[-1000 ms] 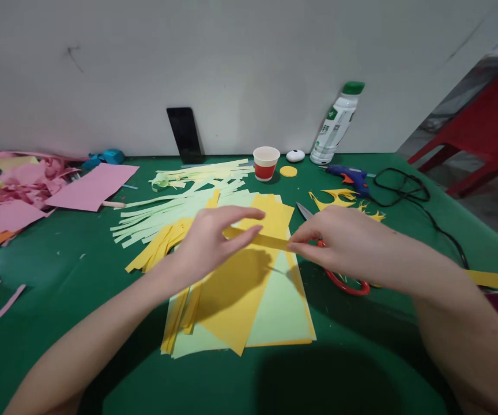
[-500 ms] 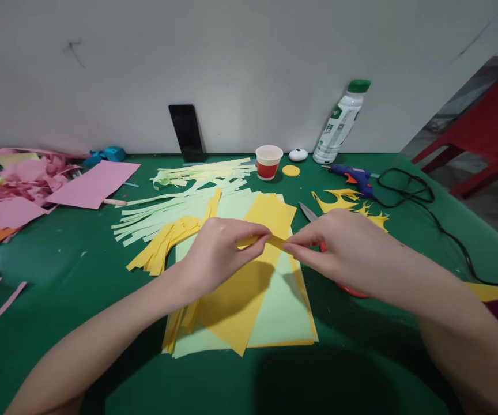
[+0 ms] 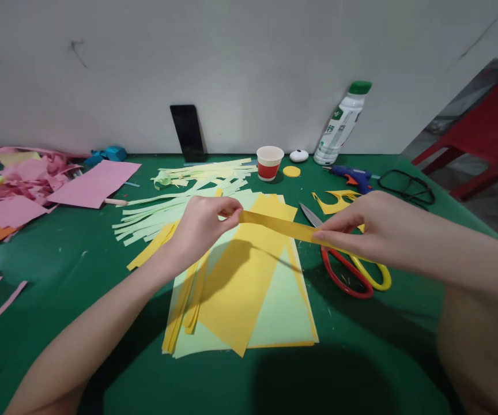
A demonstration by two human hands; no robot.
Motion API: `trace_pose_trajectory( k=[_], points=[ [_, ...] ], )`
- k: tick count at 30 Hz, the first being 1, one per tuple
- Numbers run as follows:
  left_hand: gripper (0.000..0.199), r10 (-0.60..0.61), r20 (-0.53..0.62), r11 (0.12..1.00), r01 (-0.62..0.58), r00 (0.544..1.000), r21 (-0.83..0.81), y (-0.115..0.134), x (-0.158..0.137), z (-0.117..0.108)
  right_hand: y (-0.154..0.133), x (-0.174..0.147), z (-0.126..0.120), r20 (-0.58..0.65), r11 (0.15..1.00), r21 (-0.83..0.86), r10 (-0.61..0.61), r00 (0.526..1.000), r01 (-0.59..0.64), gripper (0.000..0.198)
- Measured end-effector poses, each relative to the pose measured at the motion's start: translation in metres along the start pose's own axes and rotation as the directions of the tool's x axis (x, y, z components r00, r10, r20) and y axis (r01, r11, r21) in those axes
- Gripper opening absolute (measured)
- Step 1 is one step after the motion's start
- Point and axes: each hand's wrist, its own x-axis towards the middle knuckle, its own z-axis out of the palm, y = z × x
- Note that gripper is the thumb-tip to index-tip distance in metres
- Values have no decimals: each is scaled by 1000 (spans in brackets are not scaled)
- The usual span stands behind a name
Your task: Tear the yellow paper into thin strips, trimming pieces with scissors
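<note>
A yellow paper strip (image 3: 278,224) stretches between my two hands, above the papers on the table. My left hand (image 3: 208,222) pinches one end of it, and my right hand (image 3: 355,222) pinches it toward the other end. Beneath the strip lie a yellow paper sheet (image 3: 236,288) and pale green sheets (image 3: 279,314). More yellow strips (image 3: 184,305) rest on the left side of these sheets. Scissors with red and yellow handles (image 3: 346,276) lie under and beside my right hand, blades pointing away.
Fringed green strips (image 3: 145,222) spread left of the sheets. Pink paper (image 3: 97,184) is piled far left. Along the wall stand a phone (image 3: 187,132), a paper cup (image 3: 269,167) and a leaning bottle (image 3: 339,127). A blue glue gun (image 3: 355,177) with a cord lies right.
My hands have moved apart, the left to the left and the right to the right. A longer stretch of the yellow strip now shows between them, and the scissor handles are uncovered.
</note>
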Motion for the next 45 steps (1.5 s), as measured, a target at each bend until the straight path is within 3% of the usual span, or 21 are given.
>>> trace_pose_trajectory(
  k=[5,9,12,15,22,28,32,38,45],
  points=[
    [14,-16,-68,999,13,998,-50,1,1,-2,-1,0,-3,103,999,39,-1,995,-3,35],
    [16,140,20,975,-135,990,-174,22,-12,9,-19,5,5,208,999,37,-44,977,37,38],
    [12,250,107,949,-222,962,-222,32,-21,20,-30,7,13,149,997,6,-74,986,74,37],
    [12,275,121,939,-239,954,-248,35,-25,23,-34,6,19,82,994,-30,-99,992,102,34],
    [11,249,121,947,-215,961,-237,36,-24,19,-38,5,16,19,994,-56,-88,996,89,35],
    [15,151,169,964,-107,974,-245,34,-23,19,-50,6,16,-43,992,-90,-91,995,86,34],
    [15,139,137,978,-115,981,-175,29,-21,19,-51,9,20,-63,986,-159,-61,996,51,37],
    [16,9,98,996,0,995,-84,11,-8,16,-41,10,20,-148,989,-150,-39,988,16,36],
    [17,-61,24,997,63,998,-52,-6,0,10,-32,9,12,-146,988,-152,12,989,-34,35]
  ],
)
